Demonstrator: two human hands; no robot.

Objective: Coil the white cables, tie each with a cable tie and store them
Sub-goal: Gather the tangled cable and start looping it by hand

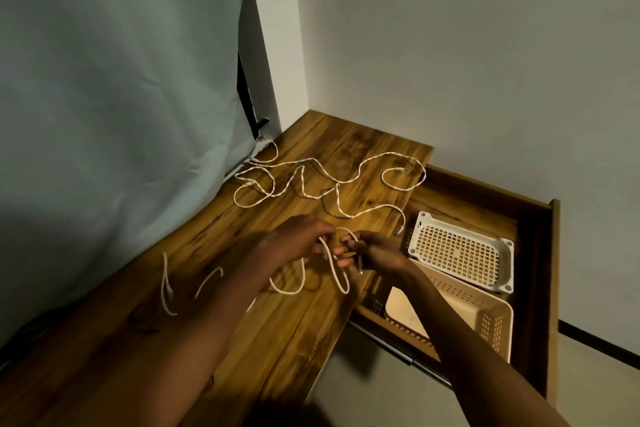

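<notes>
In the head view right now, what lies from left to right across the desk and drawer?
Loose cable end → left hand → right hand → white basket in the drawer.

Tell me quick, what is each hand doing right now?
Left hand: closed, pinching the white cable.
Right hand: closed on the same white cable, holding its loops.

Grey-green curtain (114,107) hangs left beside the white walls (467,55), w/ dark baseboard (599,336).
</notes>
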